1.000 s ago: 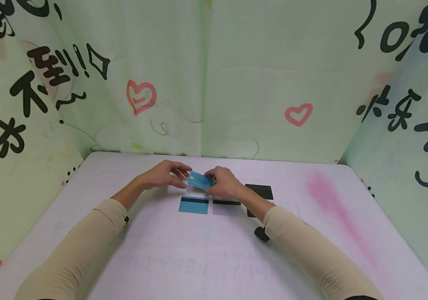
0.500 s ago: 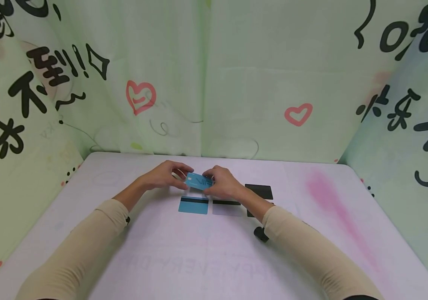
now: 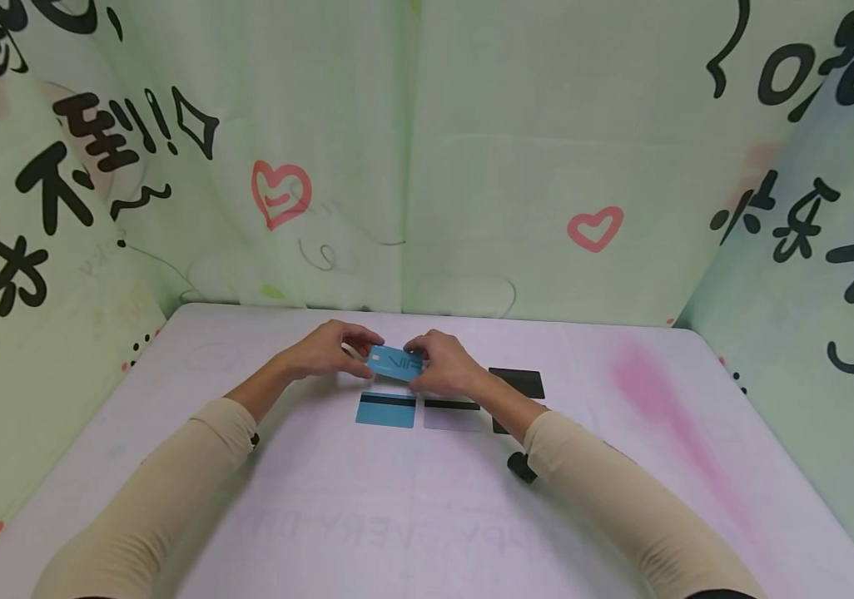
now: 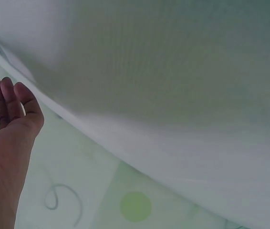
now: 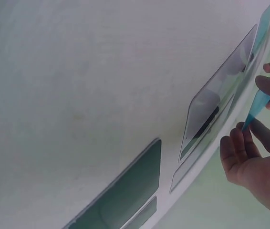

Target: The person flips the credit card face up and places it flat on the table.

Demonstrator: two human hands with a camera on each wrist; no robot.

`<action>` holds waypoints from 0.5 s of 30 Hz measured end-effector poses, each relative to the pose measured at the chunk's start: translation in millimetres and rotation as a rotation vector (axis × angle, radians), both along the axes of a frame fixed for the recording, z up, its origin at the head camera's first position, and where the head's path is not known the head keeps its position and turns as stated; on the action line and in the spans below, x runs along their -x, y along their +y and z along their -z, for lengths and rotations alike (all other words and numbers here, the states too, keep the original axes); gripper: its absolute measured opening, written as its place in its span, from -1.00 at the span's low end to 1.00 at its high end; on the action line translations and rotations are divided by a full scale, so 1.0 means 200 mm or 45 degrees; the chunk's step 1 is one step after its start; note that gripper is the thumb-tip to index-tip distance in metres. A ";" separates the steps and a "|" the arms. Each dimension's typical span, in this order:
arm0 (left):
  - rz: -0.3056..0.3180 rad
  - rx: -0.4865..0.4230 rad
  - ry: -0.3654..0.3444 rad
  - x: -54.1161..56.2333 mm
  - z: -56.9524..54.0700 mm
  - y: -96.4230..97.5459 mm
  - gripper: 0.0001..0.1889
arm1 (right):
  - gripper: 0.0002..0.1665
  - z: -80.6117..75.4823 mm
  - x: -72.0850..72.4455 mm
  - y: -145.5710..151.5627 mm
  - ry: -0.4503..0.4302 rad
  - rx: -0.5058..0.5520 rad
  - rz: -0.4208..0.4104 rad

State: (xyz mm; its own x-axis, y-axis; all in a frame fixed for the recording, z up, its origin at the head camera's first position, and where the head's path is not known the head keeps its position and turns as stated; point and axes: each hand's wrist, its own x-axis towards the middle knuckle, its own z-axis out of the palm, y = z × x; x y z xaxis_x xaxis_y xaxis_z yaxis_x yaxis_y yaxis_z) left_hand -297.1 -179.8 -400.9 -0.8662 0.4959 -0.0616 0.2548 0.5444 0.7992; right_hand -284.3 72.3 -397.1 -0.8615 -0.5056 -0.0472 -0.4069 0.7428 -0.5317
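Observation:
A blue plastic card (image 3: 394,363) with a pale chip square and dark lettering is up off the table in the head view. My right hand (image 3: 448,366) pinches its right end between thumb and fingers. The left hand (image 3: 330,349) has its thumb and fingertips at the card's left end and appears to pinch it there. Seen from the right wrist, the card (image 5: 259,102) runs edge-on between both hands. Just in front lies a second blue card (image 3: 385,412), its black stripe facing up. In the left wrist view, the left hand (image 4: 11,114) shows fingers bent together.
Right of the striped blue card lies a pale card (image 3: 451,419) with a black stripe. A black card (image 3: 518,383) lies behind the right forearm, and another is partly hidden by it. The white table (image 3: 307,516) is bordered by printed cloth walls (image 3: 502,166).
The held blue card has shifted slightly left, its left end moving between the left hand's thumb and fingers. The right hand moved a little left with it. The cards on the table stay put.

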 end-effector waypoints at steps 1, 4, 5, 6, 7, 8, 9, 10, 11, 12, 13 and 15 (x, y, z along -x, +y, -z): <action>-0.001 0.000 0.001 0.00 0.00 0.00 -0.40 | -0.31 0.00 0.00 0.00 0.003 -0.005 -0.002; -0.011 0.005 -0.002 0.00 0.00 0.00 -0.41 | -0.32 0.00 0.00 0.00 0.001 -0.013 -0.001; -0.014 0.007 -0.003 -0.01 0.00 -0.01 -0.41 | -0.32 0.00 0.00 0.01 -0.001 -0.016 0.000; -0.017 0.013 -0.004 -0.01 0.00 -0.01 -0.41 | -0.33 -0.01 0.00 0.01 -0.001 -0.019 0.000; -0.020 0.020 -0.003 -0.01 0.00 -0.01 -0.41 | -0.33 -0.01 0.00 0.01 -0.004 -0.020 0.004; -0.025 0.027 -0.003 -0.01 0.00 -0.01 -0.42 | -0.33 -0.01 0.01 0.01 -0.006 -0.023 0.006; -0.029 0.035 -0.003 -0.01 0.01 -0.01 -0.42 | -0.34 -0.01 0.01 0.01 -0.003 -0.027 0.007; -0.032 0.042 -0.002 -0.01 0.01 -0.01 -0.42 | -0.34 -0.01 0.01 0.01 -0.004 -0.030 0.009; -0.035 0.050 0.000 -0.01 0.01 -0.01 -0.42 | -0.34 -0.01 0.01 0.01 -0.002 -0.034 0.011; -0.036 0.059 0.003 -0.01 0.01 -0.01 -0.42 | -0.34 -0.01 0.01 0.01 0.000 -0.034 0.011; -0.038 0.069 0.004 -0.01 0.01 -0.01 -0.42 | -0.34 -0.01 0.01 0.02 0.003 -0.036 0.012; -0.042 0.100 0.007 -0.01 0.01 -0.01 -0.42 | -0.35 0.00 0.01 0.02 0.000 -0.036 0.014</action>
